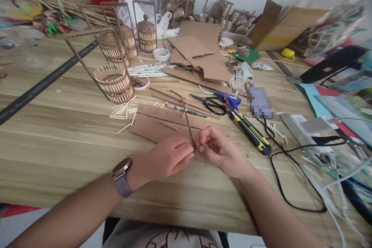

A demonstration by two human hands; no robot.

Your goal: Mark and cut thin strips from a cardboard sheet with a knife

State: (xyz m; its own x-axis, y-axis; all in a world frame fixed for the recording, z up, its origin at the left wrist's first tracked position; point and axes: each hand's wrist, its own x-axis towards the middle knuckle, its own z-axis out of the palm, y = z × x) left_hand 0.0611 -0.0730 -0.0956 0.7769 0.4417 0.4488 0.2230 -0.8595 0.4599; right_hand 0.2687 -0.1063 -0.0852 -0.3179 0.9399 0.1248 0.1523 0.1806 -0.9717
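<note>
A thin brown corrugated cardboard strip point(189, 128) stands up from between my hands, its far end bent to the left. My left hand point(168, 157), with a watch on the wrist, is closed on the near end of this strip. Fingertips of my right hand point(216, 149) are pinched at the same end from the right side; the exact contact is partly hidden. Under and beyond the hands lie flat cardboard pieces point(151, 127). A pen point(186, 109) rests just past them.
Black scissors point(215, 105), a blue glue gun point(228, 97) and a yellow-black utility knife point(251, 133) lie to the right, near a black cable point(274, 174). At left stand a slatted basket point(113, 83) and loose sticks point(119, 111). Cardboard sheets point(203, 35) lie behind.
</note>
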